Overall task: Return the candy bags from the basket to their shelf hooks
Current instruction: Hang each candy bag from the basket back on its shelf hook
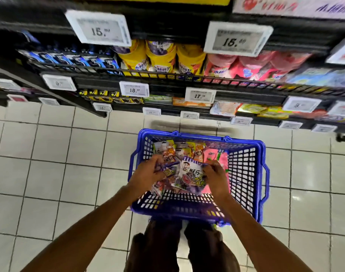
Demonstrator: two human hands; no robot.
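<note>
Purple candy bag (191, 174) sits atop the pile in the blue basket (244, 173), on tiled floor (49, 154) below the shelves (167, 83). Right hand (214, 178) pinches its upper corner. Left hand (148, 174) curls round a neighbouring purple bag (168, 169), likely gathering one flavour for one hook.

Colourful candy bags (189, 163) heaped flat inside blue slatted basket (244, 173) on floor
</note>
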